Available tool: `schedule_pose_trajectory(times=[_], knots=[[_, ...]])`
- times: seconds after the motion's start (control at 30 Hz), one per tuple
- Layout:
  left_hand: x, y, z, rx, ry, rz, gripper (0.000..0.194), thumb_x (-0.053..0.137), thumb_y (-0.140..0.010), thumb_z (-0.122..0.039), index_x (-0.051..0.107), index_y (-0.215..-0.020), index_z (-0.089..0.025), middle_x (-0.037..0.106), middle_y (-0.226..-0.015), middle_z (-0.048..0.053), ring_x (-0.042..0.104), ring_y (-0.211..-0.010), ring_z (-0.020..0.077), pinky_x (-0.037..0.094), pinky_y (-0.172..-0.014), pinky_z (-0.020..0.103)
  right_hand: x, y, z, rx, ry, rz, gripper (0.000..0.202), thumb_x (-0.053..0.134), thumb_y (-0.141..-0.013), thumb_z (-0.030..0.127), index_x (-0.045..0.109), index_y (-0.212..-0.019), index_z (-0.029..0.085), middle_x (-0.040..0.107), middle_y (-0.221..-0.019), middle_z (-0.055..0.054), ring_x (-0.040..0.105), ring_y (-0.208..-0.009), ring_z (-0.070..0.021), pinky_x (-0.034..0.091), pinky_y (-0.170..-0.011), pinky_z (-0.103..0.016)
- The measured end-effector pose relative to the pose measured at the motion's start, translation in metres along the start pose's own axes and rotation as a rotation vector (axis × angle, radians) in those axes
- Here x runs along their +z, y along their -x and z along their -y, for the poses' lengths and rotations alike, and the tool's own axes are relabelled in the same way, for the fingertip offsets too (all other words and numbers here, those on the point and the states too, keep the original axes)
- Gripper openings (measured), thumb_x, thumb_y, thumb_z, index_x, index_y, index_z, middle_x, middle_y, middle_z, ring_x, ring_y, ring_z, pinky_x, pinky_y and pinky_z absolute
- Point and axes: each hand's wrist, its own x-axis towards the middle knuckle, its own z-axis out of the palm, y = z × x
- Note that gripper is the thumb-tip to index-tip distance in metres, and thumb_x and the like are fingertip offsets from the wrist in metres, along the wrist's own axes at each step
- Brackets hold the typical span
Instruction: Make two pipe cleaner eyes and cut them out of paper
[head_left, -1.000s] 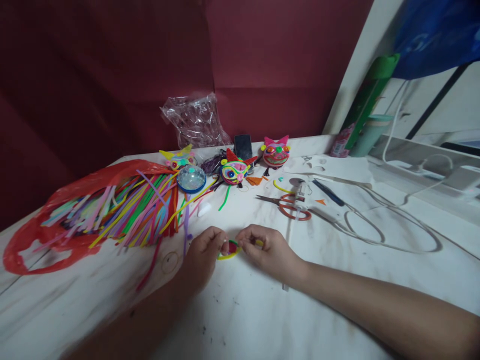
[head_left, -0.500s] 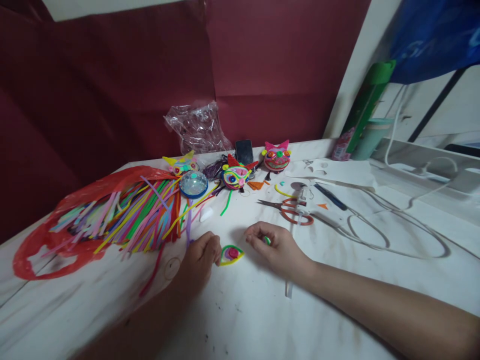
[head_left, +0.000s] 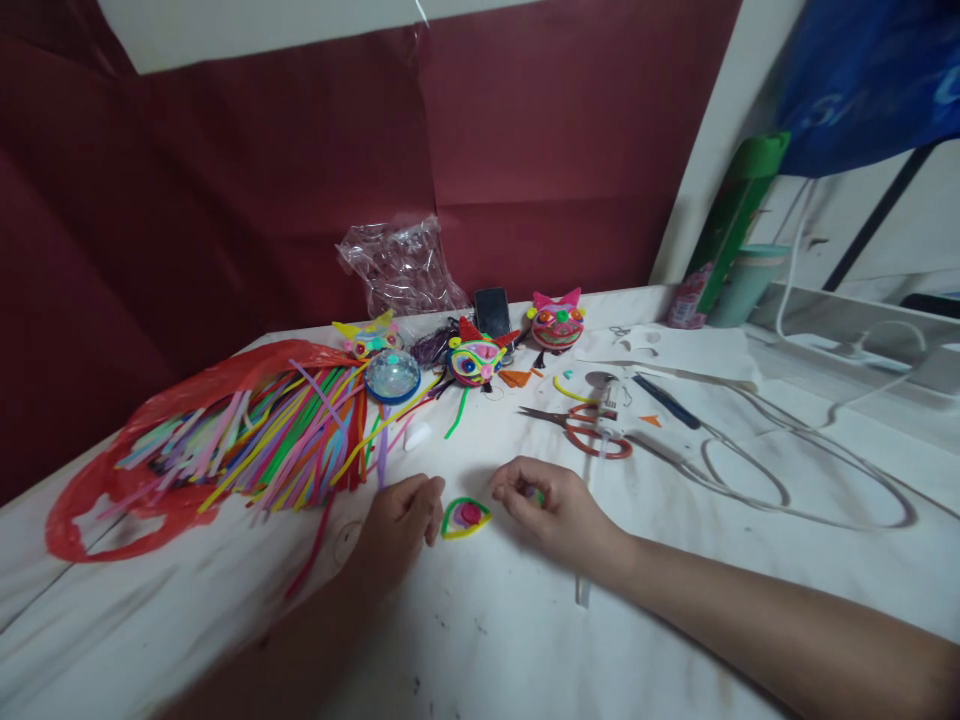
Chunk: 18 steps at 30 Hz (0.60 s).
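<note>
An eye-shaped piece (head_left: 452, 508) lies flat on the table between my hands, edged in green and yellow fuzzy stem with a pink-red round centre. My left hand (head_left: 401, 520) rests just left of it, fingers curled together; whatever they hold, if anything, is hidden. To the right of the piece, my right hand (head_left: 551, 510) hovers low with thumb and fingers bent inward. A small green piece (head_left: 534, 494) shows among those fingers, mostly covered. Behind the hands sits a decorated animal head (head_left: 474, 362) with red ears.
Orange-handled scissors (head_left: 559, 420) and a white glue gun (head_left: 660, 440) with a looping cord lie at right. Colourful pipe cleaners (head_left: 285, 440) spill from a red bag (head_left: 90, 548) at left. A clear dome (head_left: 392, 375), a pink-eared head (head_left: 556, 320) and a phone (head_left: 491, 308) stand behind.
The view has tilted slightly, shifting everything a little down and right. My left fingers have drawn slightly away from the eye-shaped piece. My right fingers are curled a bit more.
</note>
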Motion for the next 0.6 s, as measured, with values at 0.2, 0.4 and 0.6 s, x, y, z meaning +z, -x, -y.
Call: schedule_pose_trajectory(times=[0.2, 0.4, 0.6], knots=[[0.002, 0.002, -0.004, -0.074, 0.044, -0.013, 0.021, 0.060, -0.071, -0.033, 0.050, -0.059, -0.019, 0.048, -0.055, -0.005, 0.045, -0.055, 0.0117, 0.035, -0.055, 0.024, 0.001, 0.001, 0.001, -0.014, 0.003, 0.010, 0.012, 0.051, -0.080, 0.021, 0.061, -0.077, 0.018, 0.060, -0.066, 0.000, 0.054, -0.061, -0.0123, 0.044, -0.056, -0.021], [0.004, 0.000, 0.007, -0.043, 0.144, 0.152, 0.054, 0.046, -0.083, -0.059, 0.044, -0.045, -0.021, 0.042, -0.045, -0.002, 0.041, -0.047, 0.0121, 0.033, -0.052, 0.028, 0.003, 0.002, 0.000, -0.013, 0.004, 0.022, 0.012, 0.051, -0.080, 0.018, 0.063, -0.078, 0.017, 0.061, -0.067, 0.000, 0.055, -0.061, -0.0120, 0.043, -0.056, -0.021], [0.018, 0.001, 0.003, -0.206, 0.278, 0.146, 0.058, 0.052, -0.073, -0.070, 0.041, -0.044, -0.021, 0.034, -0.039, -0.006, 0.035, -0.039, 0.0096, 0.029, -0.046, 0.027, 0.009, 0.006, 0.007, -0.064, -0.020, 0.052, 0.011, 0.052, -0.078, 0.014, 0.063, -0.076, 0.018, 0.061, -0.066, 0.000, 0.055, -0.061, -0.0114, 0.043, -0.057, -0.021]])
